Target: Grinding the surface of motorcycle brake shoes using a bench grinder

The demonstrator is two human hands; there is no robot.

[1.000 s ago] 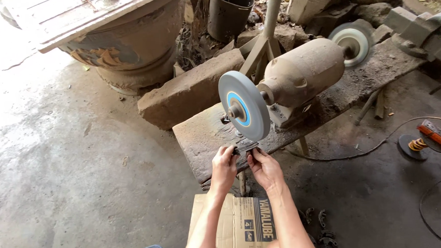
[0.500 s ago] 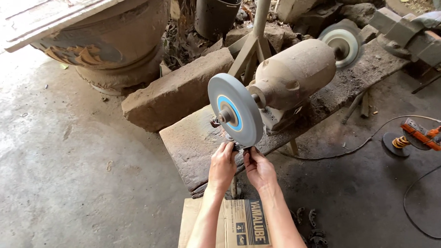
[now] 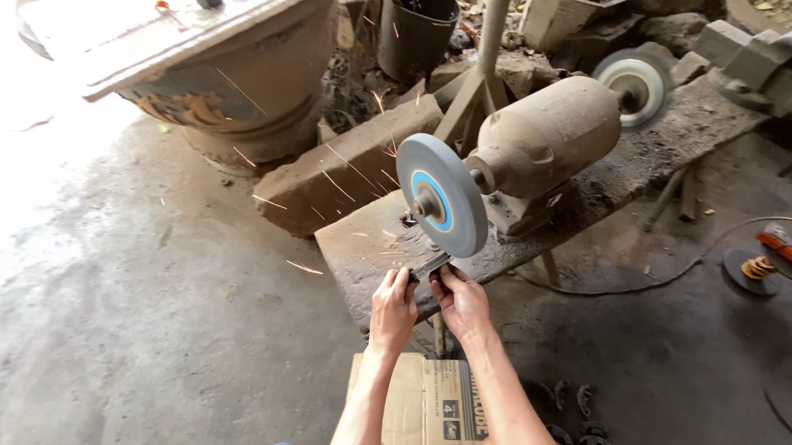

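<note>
A bench grinder (image 3: 543,147) with a rusty brown motor sits on a worn bench (image 3: 362,259). Its near grey grinding wheel (image 3: 444,203) has a blue centre. My left hand (image 3: 392,309) and my right hand (image 3: 460,301) together hold a small flat metal piece (image 3: 430,267) against the wheel's lower edge. Orange sparks fly up and to the left. A second grey wheel (image 3: 634,82) is at the grinder's far end.
A cardboard box (image 3: 429,406) lies below my arms. A stone block (image 3: 350,167) rests left of the bench. A large round tub (image 3: 207,89) and a black bucket (image 3: 416,29) stand behind. An orange power tool (image 3: 779,257) with a cable lies on the floor at right.
Sparks now fly from the wheel; none showed before. Both hands stay on the metal piece at the wheel's lower edge. The camera has shifted slightly.
</note>
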